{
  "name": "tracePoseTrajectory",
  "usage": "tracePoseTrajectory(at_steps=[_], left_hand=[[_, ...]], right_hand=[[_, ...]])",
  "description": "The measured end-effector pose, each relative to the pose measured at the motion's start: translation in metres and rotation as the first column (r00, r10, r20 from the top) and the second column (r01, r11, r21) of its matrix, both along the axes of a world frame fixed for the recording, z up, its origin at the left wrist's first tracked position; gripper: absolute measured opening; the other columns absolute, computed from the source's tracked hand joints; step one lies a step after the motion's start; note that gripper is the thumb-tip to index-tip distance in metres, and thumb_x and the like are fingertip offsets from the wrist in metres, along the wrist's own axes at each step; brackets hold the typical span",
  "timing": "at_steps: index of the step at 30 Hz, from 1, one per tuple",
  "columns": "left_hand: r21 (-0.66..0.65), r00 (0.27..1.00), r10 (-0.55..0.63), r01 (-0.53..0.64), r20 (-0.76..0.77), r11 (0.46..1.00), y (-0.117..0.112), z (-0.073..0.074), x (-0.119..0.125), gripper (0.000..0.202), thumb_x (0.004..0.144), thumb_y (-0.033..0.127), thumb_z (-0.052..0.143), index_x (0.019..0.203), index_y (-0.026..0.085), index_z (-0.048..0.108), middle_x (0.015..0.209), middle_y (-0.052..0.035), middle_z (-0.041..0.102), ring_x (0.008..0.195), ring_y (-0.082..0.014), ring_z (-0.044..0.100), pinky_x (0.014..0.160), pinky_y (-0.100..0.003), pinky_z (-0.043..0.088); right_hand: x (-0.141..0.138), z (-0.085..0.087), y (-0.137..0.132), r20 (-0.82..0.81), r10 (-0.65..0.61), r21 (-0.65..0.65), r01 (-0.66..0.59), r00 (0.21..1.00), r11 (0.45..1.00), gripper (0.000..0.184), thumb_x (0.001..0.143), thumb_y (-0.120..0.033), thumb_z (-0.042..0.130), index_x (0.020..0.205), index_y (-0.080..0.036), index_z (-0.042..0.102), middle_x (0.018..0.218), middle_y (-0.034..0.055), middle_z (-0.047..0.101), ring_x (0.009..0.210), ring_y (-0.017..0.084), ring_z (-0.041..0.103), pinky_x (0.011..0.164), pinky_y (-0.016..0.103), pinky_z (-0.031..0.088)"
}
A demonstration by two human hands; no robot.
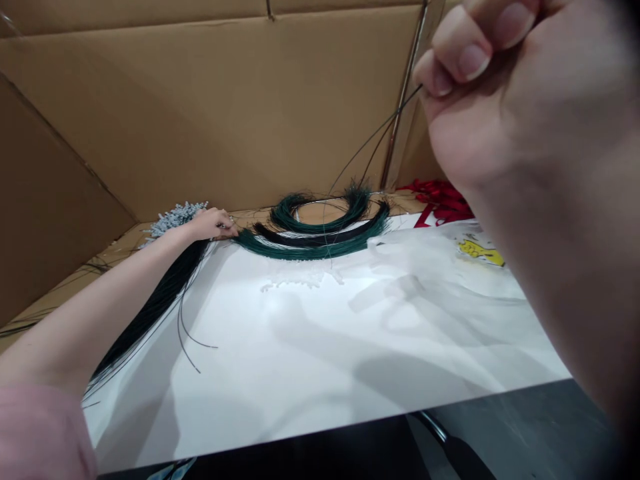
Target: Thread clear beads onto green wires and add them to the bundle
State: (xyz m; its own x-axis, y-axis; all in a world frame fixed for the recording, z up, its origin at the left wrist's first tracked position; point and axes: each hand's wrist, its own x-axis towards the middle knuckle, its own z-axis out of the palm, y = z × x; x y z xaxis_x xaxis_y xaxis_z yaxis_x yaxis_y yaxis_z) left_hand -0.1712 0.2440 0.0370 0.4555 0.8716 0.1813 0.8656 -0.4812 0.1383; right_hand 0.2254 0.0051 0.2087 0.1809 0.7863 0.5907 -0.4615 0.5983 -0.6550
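High at the upper right, close to the camera, my right hand (480, 87) is closed with curled fingers. Thin dark wires (371, 138) run from it down toward the curved bundles. My left hand (214, 225) reaches across to the back left, its fingers pinched together beside the left end of a curved green wire bundle (300, 252); what lies between the fingertips is hidden. Just behind that hand is a cluster of pale blue-grey tips (175, 219). A long bundle of dark stems (150, 327) extends beneath my left forearm toward the front.
More green and black wire bundles (320, 230) lie curved at the back of the white board (240, 387). Red ribbon (445, 200) and a clear plastic bag with a yellow print (480, 252) lie on the right. Cardboard walls (210, 113) enclose the back and left. Below the front edge, a black chair armrest (463, 457) shows.
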Motion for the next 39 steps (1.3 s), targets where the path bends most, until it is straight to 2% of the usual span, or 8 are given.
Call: tracePoseTrajectory(at_steps=[4,7,11,15,19,33,36,39], left_hand=[[0.062,0.993,0.028,-0.021,-0.113,0.998,-0.009,0.007,-0.006,0.008,0.074,0.027,0.071,0.076,0.020,0.074,0.093,-0.0092,0.067,0.116,-0.0366,0.054,0.108,-0.055,0.030],[0.120,0.991,0.042,-0.026,-0.128,0.992,-0.014,0.015,0.002,0.009,0.069,0.021,0.066,0.074,0.021,0.074,0.086,-0.0086,0.064,0.117,-0.0371,0.050,0.110,-0.051,0.022],[0.133,0.992,0.012,0.005,-0.128,0.991,-0.025,0.021,0.033,0.021,0.072,0.023,0.059,0.087,0.021,0.074,0.092,-0.0087,0.066,0.112,-0.0350,0.054,0.105,-0.045,0.030],[-0.031,0.974,-0.170,0.167,-0.149,0.986,-0.045,0.018,0.079,0.029,0.084,0.040,0.053,0.098,0.026,0.074,0.101,-0.0026,0.072,0.099,-0.0246,0.063,0.090,-0.029,0.041],[-0.162,0.959,-0.214,0.185,-0.185,0.969,-0.060,0.014,0.108,0.039,0.074,0.059,0.064,0.091,0.024,0.073,0.083,-0.0019,0.073,0.076,-0.0208,0.064,0.071,-0.026,0.040],[-0.251,0.970,-0.119,0.064,-0.213,0.966,-0.065,0.007,0.130,0.019,0.059,0.040,0.075,0.060,0.023,0.067,0.061,-0.0017,0.068,0.063,-0.0201,0.060,0.061,-0.027,0.038],[-0.207,0.984,-0.119,0.090,-0.131,0.974,-0.068,0.015,0.133,0.025,0.063,0.044,0.074,0.059,0.021,0.066,0.059,-0.0020,0.066,0.062,-0.0201,0.060,0.063,-0.028,0.041],[-0.113,0.989,-0.148,0.150,0.021,0.982,-0.085,0.037,0.144,0.038,0.080,0.055,0.060,0.082,0.018,0.071,0.076,-0.0057,0.072,0.074,-0.0224,0.064,0.072,-0.031,0.045]], right_hand=[[-0.002,-0.001,-0.001,0.006,-0.006,-0.004,0.006,1.000,1.000,0.050,0.105,-0.007,0.019,0.056,-0.019,0.015,0.062,-0.0029,0.012,0.044,0.006,0.027,0.050,0.021,0.036],[-0.004,-0.002,-0.001,0.038,-0.030,0.000,0.030,0.999,1.000,0.048,0.105,-0.006,0.018,0.058,-0.017,0.015,0.064,-0.0029,0.011,0.044,0.005,0.027,0.049,0.019,0.036],[-0.004,-0.003,-0.002,0.022,-0.029,-0.002,0.029,0.999,1.000,0.048,0.105,-0.007,0.018,0.058,-0.017,0.015,0.063,-0.0030,0.011,0.044,0.005,0.025,0.047,0.019,0.033],[-0.005,-0.003,-0.002,0.023,-0.022,-0.016,0.022,1.000,1.000,0.048,0.105,-0.007,0.018,0.058,-0.018,0.012,0.064,-0.0029,0.010,0.044,0.005,0.026,0.048,0.020,0.035],[-0.004,-0.003,-0.003,0.029,-0.014,-0.033,0.015,0.999,0.999,0.048,0.105,-0.009,0.017,0.059,-0.018,0.010,0.063,-0.0028,0.010,0.043,0.005,0.026,0.047,0.019,0.034],[-0.001,-0.004,-0.007,0.072,-0.030,-0.019,0.031,0.997,0.999,0.048,0.103,-0.005,0.017,0.057,-0.017,0.013,0.063,-0.0024,0.011,0.044,0.005,0.025,0.045,0.018,0.030],[0.000,-0.004,-0.007,0.102,-0.044,-0.010,0.045,0.994,0.999,0.049,0.102,-0.004,0.017,0.055,-0.016,0.015,0.060,-0.0026,0.012,0.043,0.005,0.025,0.044,0.018,0.029],[-0.001,-0.002,-0.008,0.099,-0.024,-0.032,0.027,0.995,0.999,0.051,0.102,-0.003,0.017,0.053,-0.017,0.019,0.060,-0.0029,0.012,0.042,0.005,0.025,0.043,0.018,0.029]])
